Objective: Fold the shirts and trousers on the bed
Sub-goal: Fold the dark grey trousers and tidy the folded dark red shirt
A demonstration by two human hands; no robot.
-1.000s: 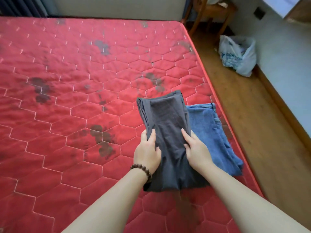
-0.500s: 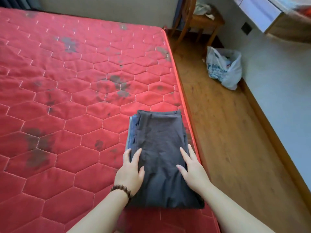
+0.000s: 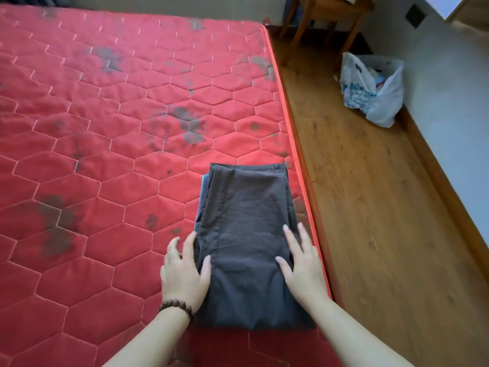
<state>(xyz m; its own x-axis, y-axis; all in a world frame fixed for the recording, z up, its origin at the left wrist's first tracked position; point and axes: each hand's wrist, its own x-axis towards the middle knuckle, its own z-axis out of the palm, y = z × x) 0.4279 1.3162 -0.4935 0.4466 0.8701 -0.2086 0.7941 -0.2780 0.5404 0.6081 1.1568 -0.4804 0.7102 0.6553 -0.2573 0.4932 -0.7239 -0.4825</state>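
Dark grey cloth: a folded garment (image 3: 246, 250), most likely trousers, is laid flat as a long neat rectangle on the bed (image 3: 105, 144), close to the bed's right edge and toward its near end.
Blue cloth: a second folded garment (image 3: 203, 192) is seen only as a thin strip along the left side of the grey one, underneath it; what kind of garment it is cannot be told.
Stack: the two pieces are squared up one on the other, the grey on top, with only that blue margin left uncovered.
Left hand (image 3: 184, 274): it is laid against the left edge of the grey garment, fingers (image 3: 190, 242) straight and spread, thumb resting on the cloth; nothing is gripped.
Right hand (image 3: 303, 266): it is pressed flat on the right part of the grey garment, fingers extended and relaxed, nothing pinched.
Step in hand: the pile is judged to be patted flat and aligned rather than folded further.
Done: both garments in view are folded and stacked.
Left: no unfolded shirt or trousers is seen anywhere else on the red quilted bed within the view, so the task is judged near its end; the part of the bed outside the view cannot be checked.
Beside the bed: a wooden floor (image 3: 370, 207) runs along the right of the bed, with a white plastic bag (image 3: 373, 91) and a wooden chair (image 3: 325, 19) standing well apart from the stack.
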